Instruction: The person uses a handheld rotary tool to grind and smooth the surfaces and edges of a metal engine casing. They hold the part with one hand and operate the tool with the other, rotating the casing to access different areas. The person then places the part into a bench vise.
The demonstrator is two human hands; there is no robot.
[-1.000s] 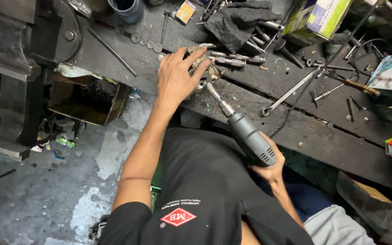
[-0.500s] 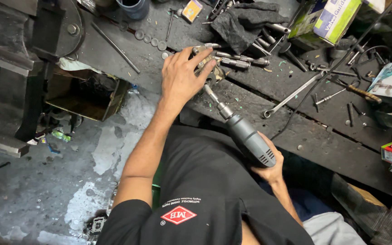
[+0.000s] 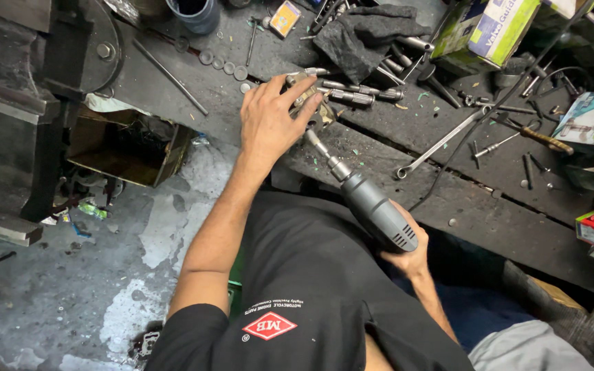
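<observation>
My left hand point(image 3: 271, 122) lies fingers-spread on the dark workbench point(image 3: 462, 199), pressing down on a small metal part point(image 3: 305, 93) that shows between and past the fingertips. My right hand point(image 3: 407, 257) grips the rear of a grey electric drill point(image 3: 374, 207) from below. The drill's chuck and bit point(image 3: 319, 148) angle up-left, with the tip right at the heel of my left hand beside the part. Most of the part is hidden under my palm.
Several metal sockets and rods point(image 3: 359, 95), a dark cloth point(image 3: 369, 34), a long wrench point(image 3: 441, 143), a wood-handled screwdriver point(image 3: 536, 137) and cartons point(image 3: 496, 27) litter the bench. A heavy vise point(image 3: 77, 48) stands at left, with an open box point(image 3: 122, 148) below it. The drill's black cable point(image 3: 476, 130) crosses the bench.
Both hands and the drill keep nearly the same pose. Only the camera view has drifted slightly.
</observation>
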